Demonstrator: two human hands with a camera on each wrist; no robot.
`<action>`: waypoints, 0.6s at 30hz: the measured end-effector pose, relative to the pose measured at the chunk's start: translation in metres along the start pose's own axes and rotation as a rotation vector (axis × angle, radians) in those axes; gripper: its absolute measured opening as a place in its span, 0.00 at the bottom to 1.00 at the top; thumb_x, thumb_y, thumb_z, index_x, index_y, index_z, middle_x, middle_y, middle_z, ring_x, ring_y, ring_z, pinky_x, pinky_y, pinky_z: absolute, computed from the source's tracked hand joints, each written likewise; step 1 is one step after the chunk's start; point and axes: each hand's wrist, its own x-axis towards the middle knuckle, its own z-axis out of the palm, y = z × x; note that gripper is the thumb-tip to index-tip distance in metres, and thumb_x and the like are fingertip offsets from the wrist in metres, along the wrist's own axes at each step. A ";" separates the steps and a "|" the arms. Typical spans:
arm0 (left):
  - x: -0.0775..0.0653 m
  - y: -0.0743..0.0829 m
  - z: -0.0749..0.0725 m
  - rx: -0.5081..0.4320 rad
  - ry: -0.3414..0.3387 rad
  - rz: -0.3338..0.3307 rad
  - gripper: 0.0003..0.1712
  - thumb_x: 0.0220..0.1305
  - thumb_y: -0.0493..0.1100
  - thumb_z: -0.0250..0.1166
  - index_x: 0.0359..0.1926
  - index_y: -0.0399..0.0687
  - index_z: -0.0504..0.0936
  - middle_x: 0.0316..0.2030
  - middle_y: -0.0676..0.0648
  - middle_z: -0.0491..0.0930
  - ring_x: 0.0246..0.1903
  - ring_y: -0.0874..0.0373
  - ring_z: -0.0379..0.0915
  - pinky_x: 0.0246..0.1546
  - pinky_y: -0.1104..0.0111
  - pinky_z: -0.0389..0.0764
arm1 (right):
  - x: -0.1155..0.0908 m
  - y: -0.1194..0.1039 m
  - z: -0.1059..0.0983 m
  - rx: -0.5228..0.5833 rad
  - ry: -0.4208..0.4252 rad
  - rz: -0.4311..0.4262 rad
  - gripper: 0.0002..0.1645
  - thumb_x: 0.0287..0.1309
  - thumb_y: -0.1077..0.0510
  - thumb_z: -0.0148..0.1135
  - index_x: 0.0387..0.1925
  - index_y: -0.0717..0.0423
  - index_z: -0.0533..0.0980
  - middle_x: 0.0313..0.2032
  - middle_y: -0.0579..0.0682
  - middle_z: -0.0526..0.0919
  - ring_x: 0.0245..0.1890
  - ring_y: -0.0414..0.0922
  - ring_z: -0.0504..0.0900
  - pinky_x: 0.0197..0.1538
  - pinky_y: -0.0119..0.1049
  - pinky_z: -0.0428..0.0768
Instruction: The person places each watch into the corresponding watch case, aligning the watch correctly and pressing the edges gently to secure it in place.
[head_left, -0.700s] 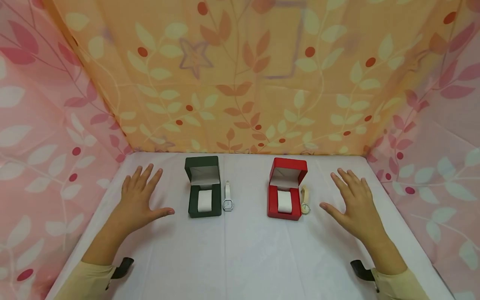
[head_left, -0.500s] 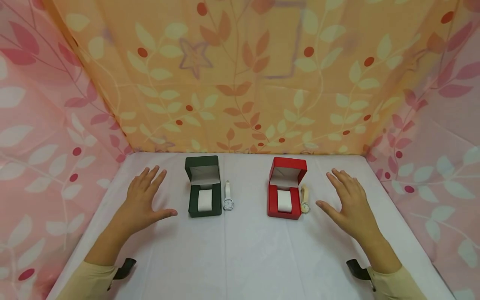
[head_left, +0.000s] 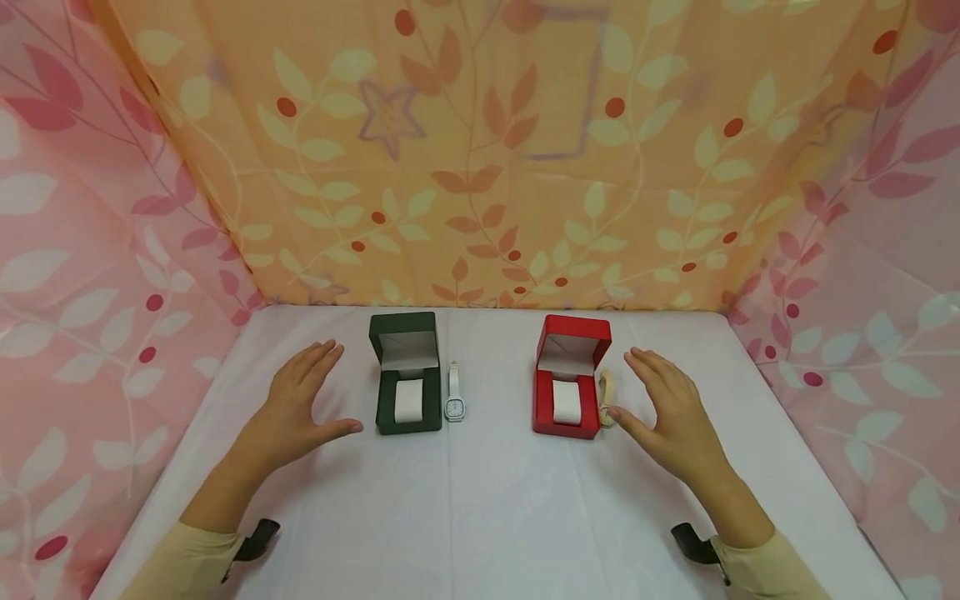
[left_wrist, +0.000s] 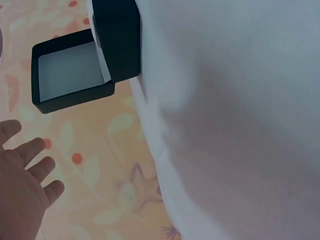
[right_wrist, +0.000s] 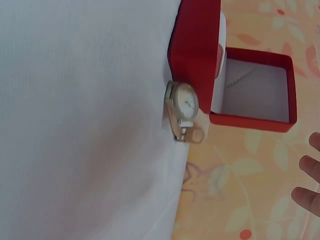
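Note:
My left hand (head_left: pixel 298 412) hovers left of a green watch box (head_left: pixel 408 400), fingers extended and thumb out toward it, holding nothing. The box stands with its lid raised and a white cushion (head_left: pixel 409 402) inside. Just right of it lies a silver watch (head_left: pixel 455 407) with a pale strap. A red watch box (head_left: pixel 550 408), also with lid up, holds another white cushion (head_left: pixel 567 402). Against its right side is a watch with a beige strap (right_wrist: pixel 186 102). My right hand (head_left: pixel 671 417) is above the cloth close to that watch, its thumb partly covering the dial in the head view.
A white cloth (head_left: pixel 495 517) covers the table. An orange leaf-patterned curtain (head_left: pixel 480 167) rises along the back edge, with pink curtains (head_left: pixel 90 275) at both sides. Black wrist mounts (head_left: pixel 257 540) show at both sleeves.
Both hands have moved inward toward the boxes, the right one farther, so its thumb now overlaps the beige-strap watch. Boxes and watches stay where they were.

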 end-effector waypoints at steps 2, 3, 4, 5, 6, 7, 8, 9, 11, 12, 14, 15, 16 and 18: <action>0.000 0.001 0.001 -0.024 -0.005 -0.001 0.70 0.41 0.63 0.84 0.80 0.51 0.56 0.77 0.42 0.58 0.76 0.40 0.49 0.76 0.46 0.49 | 0.001 -0.003 0.003 0.012 -0.008 0.003 0.54 0.48 0.48 0.79 0.75 0.52 0.66 0.71 0.57 0.71 0.71 0.58 0.66 0.70 0.63 0.62; 0.000 0.002 0.001 -0.033 -0.010 -0.007 0.70 0.41 0.63 0.84 0.80 0.51 0.57 0.77 0.43 0.58 0.76 0.41 0.49 0.76 0.46 0.48 | 0.002 -0.005 0.004 0.016 -0.014 0.007 0.54 0.48 0.48 0.79 0.75 0.52 0.66 0.71 0.56 0.71 0.71 0.58 0.66 0.70 0.63 0.61; 0.001 0.003 0.002 -0.040 -0.012 -0.008 0.69 0.41 0.63 0.84 0.80 0.51 0.57 0.77 0.44 0.58 0.76 0.41 0.49 0.76 0.46 0.48 | 0.002 -0.006 0.005 0.021 -0.021 0.013 0.54 0.48 0.48 0.79 0.75 0.52 0.65 0.71 0.56 0.71 0.71 0.57 0.66 0.70 0.63 0.62; 0.001 0.004 0.002 -0.043 -0.016 -0.007 0.69 0.41 0.63 0.84 0.80 0.50 0.58 0.77 0.44 0.59 0.76 0.42 0.49 0.76 0.46 0.49 | 0.003 -0.008 0.006 0.025 -0.027 0.016 0.54 0.49 0.47 0.79 0.76 0.51 0.65 0.71 0.55 0.71 0.71 0.57 0.66 0.70 0.63 0.62; 0.002 0.005 0.003 -0.046 -0.017 -0.003 0.68 0.41 0.63 0.84 0.79 0.49 0.59 0.77 0.44 0.59 0.76 0.42 0.49 0.75 0.45 0.49 | 0.003 -0.010 0.007 0.029 -0.033 0.018 0.54 0.49 0.47 0.79 0.76 0.51 0.65 0.71 0.55 0.71 0.71 0.56 0.66 0.70 0.63 0.62; 0.003 0.005 0.003 -0.047 -0.020 -0.002 0.67 0.42 0.63 0.84 0.79 0.49 0.59 0.77 0.45 0.59 0.76 0.42 0.49 0.75 0.45 0.50 | 0.004 -0.011 0.008 0.035 -0.037 0.018 0.54 0.49 0.47 0.78 0.76 0.51 0.65 0.70 0.55 0.71 0.71 0.56 0.67 0.70 0.63 0.62; 0.003 0.006 0.003 -0.047 -0.023 0.000 0.67 0.42 0.63 0.83 0.79 0.50 0.59 0.77 0.45 0.60 0.75 0.42 0.50 0.74 0.44 0.51 | 0.005 -0.013 0.009 0.040 -0.041 0.017 0.54 0.50 0.47 0.78 0.76 0.51 0.65 0.70 0.55 0.71 0.71 0.56 0.67 0.70 0.64 0.62; 0.004 0.007 0.004 -0.046 -0.026 0.002 0.67 0.43 0.63 0.83 0.79 0.50 0.59 0.77 0.45 0.60 0.75 0.42 0.50 0.74 0.43 0.51 | 0.005 -0.015 0.010 0.045 -0.044 0.015 0.54 0.50 0.47 0.79 0.76 0.51 0.65 0.70 0.55 0.71 0.71 0.56 0.67 0.70 0.64 0.63; 0.006 0.008 0.004 -0.051 -0.029 0.015 0.66 0.44 0.63 0.83 0.79 0.50 0.60 0.76 0.44 0.61 0.75 0.42 0.51 0.73 0.42 0.52 | 0.006 -0.018 0.013 0.053 -0.051 0.007 0.53 0.50 0.47 0.78 0.76 0.50 0.65 0.70 0.54 0.71 0.70 0.55 0.68 0.69 0.64 0.63; 0.007 0.009 0.005 -0.053 -0.029 0.022 0.65 0.44 0.63 0.82 0.79 0.50 0.60 0.76 0.43 0.62 0.74 0.41 0.51 0.72 0.41 0.53 | 0.006 -0.020 0.014 0.060 -0.054 0.004 0.53 0.50 0.47 0.78 0.76 0.50 0.65 0.70 0.54 0.71 0.70 0.55 0.68 0.69 0.64 0.63; 0.009 0.009 0.006 -0.060 -0.036 0.027 0.65 0.45 0.63 0.82 0.79 0.51 0.60 0.75 0.44 0.62 0.74 0.42 0.52 0.72 0.40 0.53 | 0.007 -0.023 0.016 0.073 -0.068 0.005 0.53 0.51 0.47 0.78 0.76 0.48 0.64 0.71 0.53 0.71 0.71 0.54 0.67 0.70 0.63 0.63; 0.010 0.009 0.007 -0.065 -0.038 0.034 0.65 0.45 0.62 0.82 0.79 0.51 0.60 0.75 0.44 0.62 0.74 0.42 0.52 0.71 0.40 0.53 | 0.008 -0.025 0.017 0.083 -0.070 0.003 0.53 0.51 0.47 0.78 0.76 0.48 0.64 0.71 0.53 0.71 0.71 0.54 0.67 0.70 0.63 0.63; 0.011 0.009 0.008 -0.075 -0.038 0.042 0.64 0.44 0.61 0.83 0.79 0.50 0.60 0.75 0.44 0.62 0.74 0.42 0.53 0.71 0.39 0.54 | 0.009 -0.026 0.018 0.091 -0.075 0.006 0.53 0.51 0.47 0.78 0.76 0.49 0.64 0.71 0.52 0.71 0.71 0.54 0.67 0.70 0.63 0.63; 0.013 0.010 0.010 -0.083 -0.045 0.050 0.64 0.44 0.61 0.83 0.78 0.51 0.61 0.75 0.44 0.62 0.74 0.43 0.53 0.70 0.38 0.55 | 0.010 -0.030 0.020 0.108 -0.083 0.008 0.52 0.52 0.48 0.79 0.76 0.49 0.65 0.70 0.52 0.71 0.71 0.54 0.67 0.70 0.62 0.62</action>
